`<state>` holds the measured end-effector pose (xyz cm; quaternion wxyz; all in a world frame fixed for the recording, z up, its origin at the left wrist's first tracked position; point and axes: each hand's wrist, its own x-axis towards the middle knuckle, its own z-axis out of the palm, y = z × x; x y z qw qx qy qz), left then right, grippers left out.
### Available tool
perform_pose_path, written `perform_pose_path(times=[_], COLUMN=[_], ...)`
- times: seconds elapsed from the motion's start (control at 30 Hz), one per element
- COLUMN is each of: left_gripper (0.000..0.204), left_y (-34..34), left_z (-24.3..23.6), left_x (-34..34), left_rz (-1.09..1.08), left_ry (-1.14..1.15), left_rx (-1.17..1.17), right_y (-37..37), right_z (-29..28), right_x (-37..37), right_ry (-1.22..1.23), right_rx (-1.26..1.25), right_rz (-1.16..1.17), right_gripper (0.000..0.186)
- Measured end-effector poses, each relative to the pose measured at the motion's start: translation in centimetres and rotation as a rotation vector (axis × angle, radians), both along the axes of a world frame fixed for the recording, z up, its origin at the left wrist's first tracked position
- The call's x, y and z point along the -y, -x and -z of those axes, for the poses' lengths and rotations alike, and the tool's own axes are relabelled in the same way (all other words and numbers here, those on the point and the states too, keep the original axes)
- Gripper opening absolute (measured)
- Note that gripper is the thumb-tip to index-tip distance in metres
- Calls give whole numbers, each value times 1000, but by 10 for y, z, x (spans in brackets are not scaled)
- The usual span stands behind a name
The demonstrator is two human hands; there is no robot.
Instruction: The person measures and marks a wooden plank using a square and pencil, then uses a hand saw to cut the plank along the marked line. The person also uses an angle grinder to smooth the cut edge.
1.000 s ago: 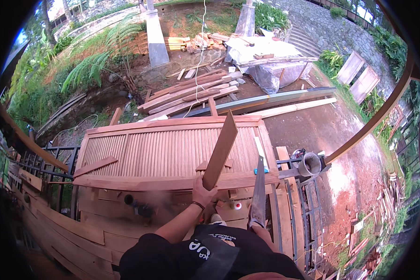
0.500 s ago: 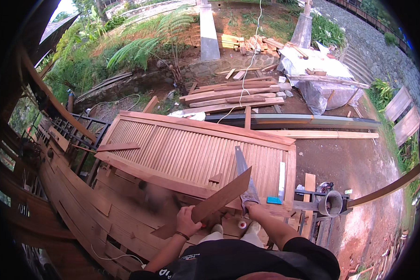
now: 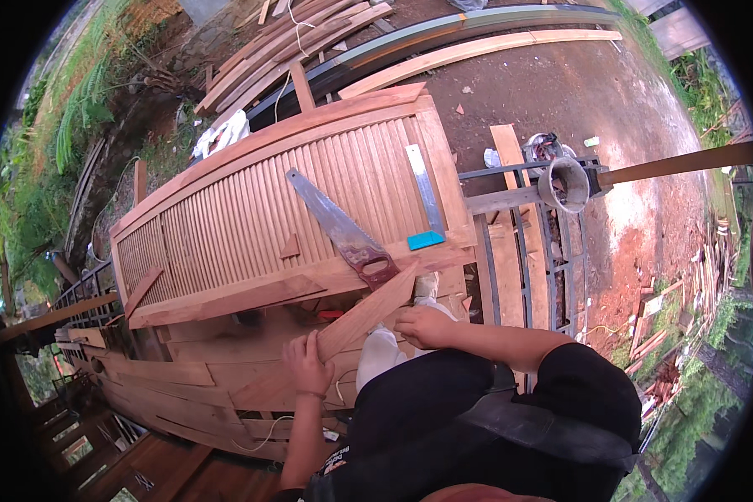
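Observation:
My left hand (image 3: 307, 364) grips a wooden board (image 3: 368, 309) near its lower end. The board slants up to the right, its far end by the handle of a handsaw (image 3: 335, 226). The saw lies on a louvered wooden panel (image 3: 259, 293), blade pointing away. Nothing of mine touches it. Just right of the board, over my light trousers, is my right hand (image 3: 424, 326), its fingers curled together; whatever they may hold is hidden. A try square (image 3: 425, 241) with a teal handle rests on the panel's right end.
Small wood offcuts (image 3: 290, 247) lie on the panel. To the right stands a dark metal frame (image 3: 527, 276) with a grey bucket (image 3: 564, 184). Long timbers (image 3: 477, 58) are stacked beyond the panel. Wooden planks (image 3: 159, 376) are at lower left.
My right hand has let go of the saw, now on the panel, and drawn back toward my body. The view has swung right and down. My left hand still holds the board.

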<state>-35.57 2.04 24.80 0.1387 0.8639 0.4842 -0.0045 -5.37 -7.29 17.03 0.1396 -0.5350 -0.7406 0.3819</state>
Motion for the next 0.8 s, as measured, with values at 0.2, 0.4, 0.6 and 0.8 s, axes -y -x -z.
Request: perform_pose_path(times=[0.2,0.4,0.6,0.8], left_gripper=[72,72,64,51], left_y=[-138,-262,-217,-94], left_z=[10,10,39,81], left_x=[-82,-100,-31,51], left_rz=[532,368,211,17], left_ry=[230,-140,283,609], left_rx=[95,275,337,111], right_y=[-57,-127,-180,-180], right_z=[-40,6,103,134], right_x=[-6,-21,-46,-80], right_ry=[-213,155,130,306], right_rx=[190,73,149,113], right_rz=[299,868,1292,1305], right_gripper=[73,74,68,77])
